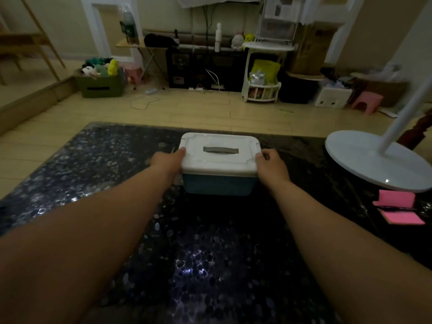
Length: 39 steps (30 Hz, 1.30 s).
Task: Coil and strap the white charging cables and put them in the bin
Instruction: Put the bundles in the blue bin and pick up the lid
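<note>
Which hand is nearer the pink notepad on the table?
Right. The right hand grips the bin at its right end, toward the pink notepad; the left hand grips its left end, farther off.

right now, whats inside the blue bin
Nothing inside shows: the white lid sits closed on the blue bin, covering whatever it holds. The left grip and right grip hold the lid's ends.

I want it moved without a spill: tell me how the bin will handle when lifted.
Rigid-looking plastic: the bin probably keeps its shape between the left hand and right hand. Low and wide, it seems unlikely to tip. On the glossy table it may slide easily.
</note>
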Available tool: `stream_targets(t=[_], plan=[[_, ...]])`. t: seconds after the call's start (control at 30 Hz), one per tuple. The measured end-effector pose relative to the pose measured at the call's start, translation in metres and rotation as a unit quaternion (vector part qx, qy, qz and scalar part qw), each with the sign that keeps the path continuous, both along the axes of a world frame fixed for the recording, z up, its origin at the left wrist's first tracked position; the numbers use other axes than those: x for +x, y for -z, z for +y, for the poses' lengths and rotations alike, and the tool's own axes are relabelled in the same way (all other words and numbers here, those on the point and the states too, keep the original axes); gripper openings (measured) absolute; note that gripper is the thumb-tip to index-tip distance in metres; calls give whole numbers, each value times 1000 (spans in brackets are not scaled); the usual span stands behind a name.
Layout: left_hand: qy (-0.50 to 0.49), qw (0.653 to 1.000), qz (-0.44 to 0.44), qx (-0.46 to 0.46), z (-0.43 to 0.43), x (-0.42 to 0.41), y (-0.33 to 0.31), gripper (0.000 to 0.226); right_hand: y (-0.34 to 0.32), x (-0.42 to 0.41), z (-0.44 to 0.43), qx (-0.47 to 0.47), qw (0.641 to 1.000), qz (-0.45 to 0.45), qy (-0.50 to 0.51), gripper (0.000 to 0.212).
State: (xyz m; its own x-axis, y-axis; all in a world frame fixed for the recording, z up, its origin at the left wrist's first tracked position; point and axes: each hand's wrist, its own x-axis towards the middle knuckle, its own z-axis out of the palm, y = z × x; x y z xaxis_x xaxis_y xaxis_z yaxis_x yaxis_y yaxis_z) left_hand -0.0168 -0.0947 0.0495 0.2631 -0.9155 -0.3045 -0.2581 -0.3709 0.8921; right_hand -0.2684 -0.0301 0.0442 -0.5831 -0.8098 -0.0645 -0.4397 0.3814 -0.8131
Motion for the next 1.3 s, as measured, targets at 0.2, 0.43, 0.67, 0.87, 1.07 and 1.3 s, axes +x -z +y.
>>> stream_targets(t=[0.2,0.43,0.67,0.87,1.07,1.3], plan=[[-6,995,99,14,-16,-3,5,74,-5,7,-11,-37,992,-120,31,35],[6,968,239,75,-12,-1,18,55,8,4,-9,-63,950,-286,108,68],[4,971,232,60,-20,1,27,66,7,8,-11,-92,993,24,63,37],[8,996,53,-73,-20,-4,24,42,10,1,-12,-74,992,93,40,35],[71,973,-177,-130,-21,-4,9,34,11,3,-15,-60,992,104,47,33],[117,955,-235,-136,-17,-12,20,35,19,2,-7,-31,971,234,-27,71]])
